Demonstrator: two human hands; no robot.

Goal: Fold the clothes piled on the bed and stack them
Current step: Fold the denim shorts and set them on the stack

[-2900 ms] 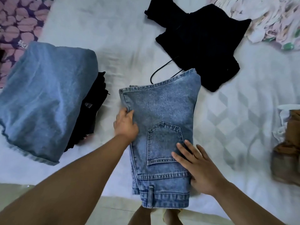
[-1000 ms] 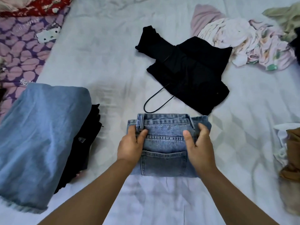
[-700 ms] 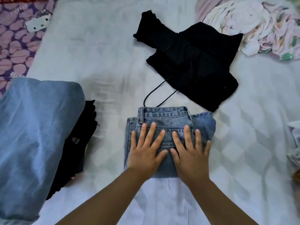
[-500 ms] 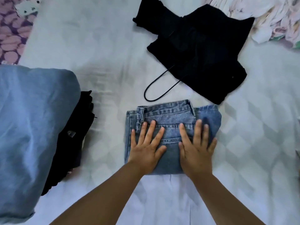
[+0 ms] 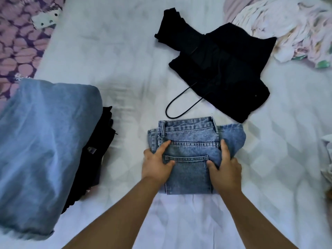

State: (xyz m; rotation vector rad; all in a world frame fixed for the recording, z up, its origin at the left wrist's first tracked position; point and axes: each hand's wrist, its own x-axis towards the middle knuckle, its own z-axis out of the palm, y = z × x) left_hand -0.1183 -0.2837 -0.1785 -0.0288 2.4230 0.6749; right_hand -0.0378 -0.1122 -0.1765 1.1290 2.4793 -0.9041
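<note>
Both hands slid off top to edges: left hand (image 5: 156,163) and right hand (image 5: 225,168) pinch folded jeans (image 5: 188,159); stack (image 5: 45,132) lies left of jeans, left hand nearer

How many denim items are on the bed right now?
2. The small folded blue denim shorts lie at the centre, gripped by both hands. The large folded light-blue denim garment tops the stack at left. More may be hidden beneath it.

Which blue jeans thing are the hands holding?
The small folded denim shorts in the middle, gripped by the left hand and right hand. The bigger, paler denim lies untouched on the left stack.
</note>
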